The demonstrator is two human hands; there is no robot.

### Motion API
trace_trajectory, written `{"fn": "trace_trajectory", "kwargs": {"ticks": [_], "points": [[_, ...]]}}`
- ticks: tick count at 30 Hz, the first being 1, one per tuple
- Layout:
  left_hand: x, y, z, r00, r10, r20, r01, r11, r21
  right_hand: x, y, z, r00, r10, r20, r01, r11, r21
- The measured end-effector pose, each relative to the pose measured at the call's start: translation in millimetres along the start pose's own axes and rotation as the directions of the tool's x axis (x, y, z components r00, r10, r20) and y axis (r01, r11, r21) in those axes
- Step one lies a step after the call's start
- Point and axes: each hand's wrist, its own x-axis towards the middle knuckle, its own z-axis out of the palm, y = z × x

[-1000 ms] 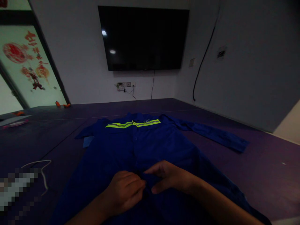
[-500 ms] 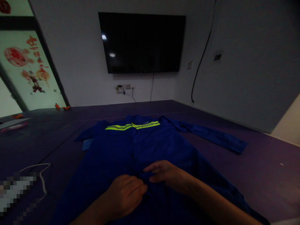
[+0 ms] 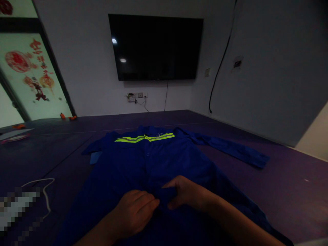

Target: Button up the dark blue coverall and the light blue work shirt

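Note:
A blue work jacket (image 3: 174, 160) lies spread out, front up, its collar away from me. Yellow-green reflective strips (image 3: 160, 137) cross its chest, and one button shows on the front placket below them. My left hand (image 3: 139, 208) is closed on the cloth near the placket, fingers curled over. Just to its right, my right hand (image 3: 186, 193) has a fold of the jacket front between thumb and fingers. Exactly what the fingertips pinch is hidden by dark cloth. One long sleeve (image 3: 238, 152) stretches to the right.
The jacket rests on a dark purple floor surface (image 3: 282, 184). At left lie a white cable (image 3: 47, 194) and a pixelated object (image 3: 17, 208). Small orange items (image 3: 69, 117) stand by the glass door. A television (image 3: 157, 48) hangs on the far wall, with sockets and cords below.
My right hand's fingers have gone from loosely spread above the jacket to holding a raised fold of its cloth. My left hand has shifted only slightly and keeps its grip.

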Motion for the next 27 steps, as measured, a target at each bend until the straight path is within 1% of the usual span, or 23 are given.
{"fn": "trace_trajectory", "kwargs": {"ticks": [2,3,6,8,11,13,15,17,18,21,24,27], "points": [[-0.6,-0.1,0.1,1.0,0.007,-0.001,-0.007,1.0,0.0,3.2,5.1,-2.2,0.996,-0.04,-0.081,0.03,0.992,-0.119],[-1.2,-0.2,0.3,1.0,0.011,-0.001,-0.011,1.0,0.0,4.5,7.3,-3.4,0.988,-0.067,-0.139,0.04,0.981,-0.189],[-3.2,-0.7,1.2,1.0,-0.003,0.008,0.003,1.0,0.007,7.0,10.9,-6.0,0.94,-0.125,-0.317,-0.007,0.923,-0.385],[-3.7,-1.0,1.4,1.0,-0.006,-0.007,0.006,1.0,0.013,7.4,11.1,-6.6,0.922,-0.136,-0.364,-0.035,0.904,-0.426],[-2.6,-1.5,1.3,1.0,0.002,-0.031,-0.001,1.0,0.024,6.4,9.4,-5.8,0.944,-0.111,-0.311,-0.013,0.929,-0.37],[-1.3,-1.8,0.9,0.999,0.011,-0.04,-0.01,1.0,0.028,4.9,8.1,-4.5,0.968,-0.094,-0.235,0.017,0.95,-0.311],[0.2,-1.6,-0.1,0.999,0.018,-0.034,-0.017,0.999,0.027,3.4,7.2,-3.2,0.987,-0.089,-0.132,0.054,0.968,-0.247],[1.7,-1.0,-1.5,1.0,0.016,-0.014,-0.015,1.0,0.024,2.6,7.0,-2.3,0.994,-0.094,-0.062,0.081,0.978,-0.191],[2.5,-0.5,-2.3,1.0,0.007,-0.001,-0.007,1.0,0.026,2.7,7.3,-2.1,0.994,-0.095,-0.048,0.086,0.981,-0.172],[4.5,1.5,-3.7,1.0,-0.003,0.0,0.003,1.0,0.019,4.6,9.6,-1.2,0.994,-0.096,-0.05,0.088,0.985,-0.146],[5.2,3.3,-2.6,1.0,-0.008,-0.009,0.008,0.999,-0.042,7.3,14.1,1.3,0.995,-0.061,-0.077,0.05,0.988,-0.145],[4.6,4.1,0.6,0.994,-0.088,0.065,0.095,0.989,-0.115,8.5,19.0,5.2,0.987,0.005,-0.159,-0.025,0.992,-0.123]]}}
